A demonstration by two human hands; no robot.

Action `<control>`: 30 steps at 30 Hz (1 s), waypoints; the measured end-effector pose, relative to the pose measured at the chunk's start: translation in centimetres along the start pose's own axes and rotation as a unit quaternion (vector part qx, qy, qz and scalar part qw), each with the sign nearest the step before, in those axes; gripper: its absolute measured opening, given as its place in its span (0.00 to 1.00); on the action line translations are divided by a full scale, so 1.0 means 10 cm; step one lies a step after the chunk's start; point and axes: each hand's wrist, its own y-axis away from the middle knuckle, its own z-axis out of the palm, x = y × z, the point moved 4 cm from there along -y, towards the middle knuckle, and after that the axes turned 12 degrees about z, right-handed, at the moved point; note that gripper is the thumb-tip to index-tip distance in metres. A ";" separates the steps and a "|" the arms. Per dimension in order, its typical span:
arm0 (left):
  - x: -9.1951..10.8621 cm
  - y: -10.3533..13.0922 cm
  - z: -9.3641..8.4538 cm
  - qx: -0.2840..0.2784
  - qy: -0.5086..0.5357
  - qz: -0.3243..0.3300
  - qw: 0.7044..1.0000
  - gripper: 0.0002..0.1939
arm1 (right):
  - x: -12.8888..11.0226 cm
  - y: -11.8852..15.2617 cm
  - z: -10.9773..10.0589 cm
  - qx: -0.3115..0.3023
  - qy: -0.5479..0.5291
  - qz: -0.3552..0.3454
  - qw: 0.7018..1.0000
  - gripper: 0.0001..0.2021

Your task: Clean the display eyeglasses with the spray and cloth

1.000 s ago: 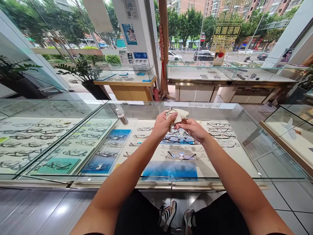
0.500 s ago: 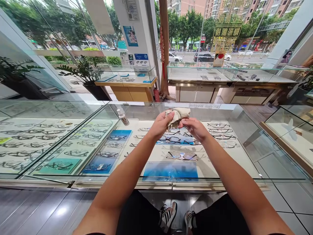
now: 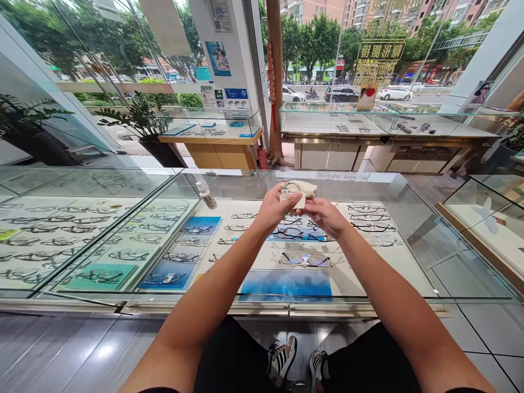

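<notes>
Above the glass display counter, my left hand is closed on a cream cloth, its thumb pressing a folded part with dark print. The thin dark rim of a pair of glasses shows against the cloth; most of the frame is hidden by cloth and fingers. My right hand is closed at the cloth's lower right edge, fingertips close to those of my left hand. What it pinches is too small to make out. A white spray bottle stands left of my hands on the counter.
Under the counter's glass lie rows of eyeglasses, one clear-lensed pair nearest below my hands. Blue display cards lie at the front. Further showcases and potted plants stand beyond.
My left thumb has moved right over the cloth, and a printed part now shows beside it. The glasses' rim has shifted up and left, with less of it showing. My right fingers have moved slightly.
</notes>
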 end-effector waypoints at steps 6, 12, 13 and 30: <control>-0.04 0.03 -0.01 0.035 -0.026 0.019 0.999 0.32 | 0.01 0.01 0.05 -0.019 0.020 -0.003 1.000 0.19; -0.08 0.00 -0.06 0.047 -0.009 0.020 0.999 0.34 | -0.04 0.03 0.00 0.009 0.017 -0.011 1.000 0.18; -0.08 -0.01 -0.06 0.045 -0.007 0.020 0.999 0.34 | -0.05 0.03 -0.01 0.015 0.016 -0.015 1.000 0.18; -0.20 0.04 -0.06 -0.044 -0.029 -0.076 0.996 0.38 | -0.20 0.05 -0.26 0.114 -0.037 -0.098 0.988 0.17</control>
